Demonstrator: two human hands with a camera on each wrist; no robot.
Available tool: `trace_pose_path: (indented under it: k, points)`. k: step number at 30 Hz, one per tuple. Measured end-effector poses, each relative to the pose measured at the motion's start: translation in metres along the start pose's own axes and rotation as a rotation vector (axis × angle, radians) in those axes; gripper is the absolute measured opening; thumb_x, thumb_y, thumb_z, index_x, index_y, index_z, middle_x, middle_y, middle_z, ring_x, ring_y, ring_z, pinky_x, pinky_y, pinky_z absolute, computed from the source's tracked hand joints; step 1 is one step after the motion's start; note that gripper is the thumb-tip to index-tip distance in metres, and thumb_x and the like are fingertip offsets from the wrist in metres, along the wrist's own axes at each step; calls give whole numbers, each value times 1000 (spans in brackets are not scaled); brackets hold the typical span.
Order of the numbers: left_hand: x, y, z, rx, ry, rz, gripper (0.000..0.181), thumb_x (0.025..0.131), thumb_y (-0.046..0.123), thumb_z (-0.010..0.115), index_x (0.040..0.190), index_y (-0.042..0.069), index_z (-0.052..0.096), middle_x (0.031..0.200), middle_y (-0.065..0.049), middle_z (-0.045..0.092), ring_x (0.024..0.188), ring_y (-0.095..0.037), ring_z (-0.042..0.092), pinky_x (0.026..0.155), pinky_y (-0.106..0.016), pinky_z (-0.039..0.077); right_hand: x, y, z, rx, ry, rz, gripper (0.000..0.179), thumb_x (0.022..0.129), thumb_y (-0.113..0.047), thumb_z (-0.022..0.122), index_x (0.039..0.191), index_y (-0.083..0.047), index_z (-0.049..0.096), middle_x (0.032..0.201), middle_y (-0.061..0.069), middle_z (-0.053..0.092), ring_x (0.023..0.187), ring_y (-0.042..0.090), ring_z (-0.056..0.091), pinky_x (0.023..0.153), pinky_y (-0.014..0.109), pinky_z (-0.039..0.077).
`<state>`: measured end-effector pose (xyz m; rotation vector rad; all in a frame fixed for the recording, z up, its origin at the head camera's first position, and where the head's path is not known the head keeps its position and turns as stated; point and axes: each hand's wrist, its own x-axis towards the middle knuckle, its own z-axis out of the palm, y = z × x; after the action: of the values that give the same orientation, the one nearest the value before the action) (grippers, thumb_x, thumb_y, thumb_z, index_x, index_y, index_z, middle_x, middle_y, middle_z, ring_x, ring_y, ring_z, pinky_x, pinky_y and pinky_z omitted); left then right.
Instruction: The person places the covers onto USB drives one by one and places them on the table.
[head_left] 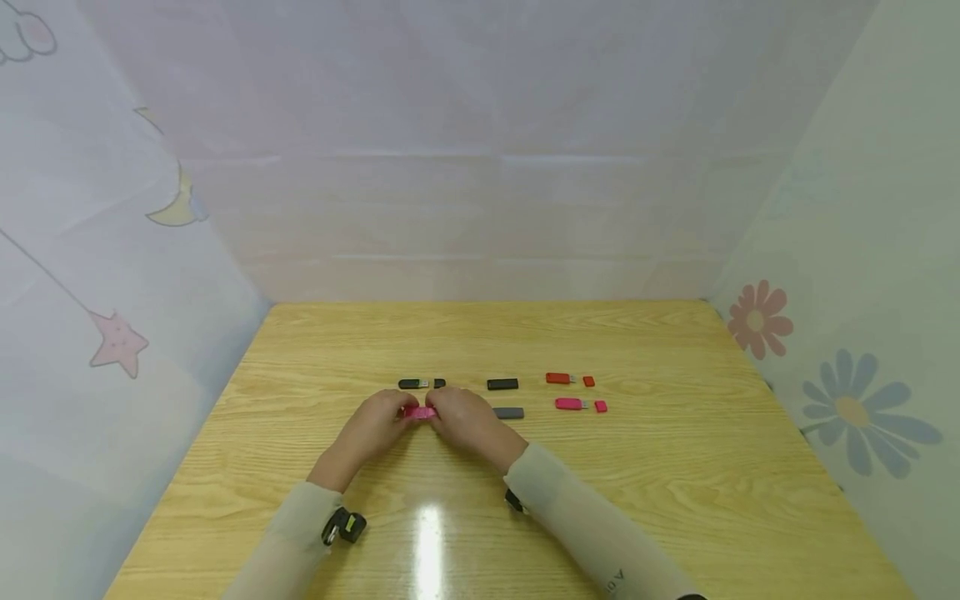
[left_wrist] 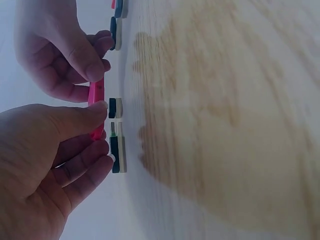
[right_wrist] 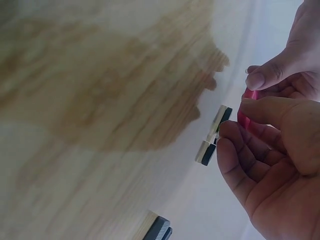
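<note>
Between both hands is a pink USB stick (head_left: 420, 412), held up close over the table. My left hand (head_left: 377, 427) pinches its left end between thumb and fingers. At the other end, the thumb and fingertips of my right hand (head_left: 467, 421) grip it. The left wrist view shows the pink body (left_wrist: 97, 91) between the two thumbs, its ends covered by fingers. Just beyond the hands lie a black USB stick (head_left: 410, 384) with its metal plug bare and its small black cap (head_left: 439, 383). Partly behind the right hand is a grey USB stick (head_left: 510, 412).
A closed black USB stick (head_left: 502, 384) lies past the right hand. Farther right are an uncapped red stick (head_left: 558, 378) with its cap (head_left: 588, 381), and another pink stick (head_left: 570, 404) with its cap (head_left: 601, 407). Patterned cloth walls (head_left: 487, 225) border the wooden table (head_left: 675, 467).
</note>
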<state>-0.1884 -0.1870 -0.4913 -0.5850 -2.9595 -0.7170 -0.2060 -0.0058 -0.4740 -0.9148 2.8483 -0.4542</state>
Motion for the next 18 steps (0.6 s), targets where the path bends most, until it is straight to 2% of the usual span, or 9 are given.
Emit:
trace_pose_path:
  k: [9,18]
  points:
    - [1,-3,3,16,13,25,13,85,16,77,95,10,72,90,0,68,85,-16,61,79,-34,50,6,2,9,-31,13,-3,13,97,-27,61,87,-18,63,79,-6,59,64,10,51,57,26,44]
    - [2,-2,3,23,18,28,11,85,15,76,93,9,72,89,-1,67,86,-17,62,79,-35,51,7,1,8,-36,6,-6,14,97,-28,61,88,-17,63,78,-5,59,64,12,51,56,28,43]
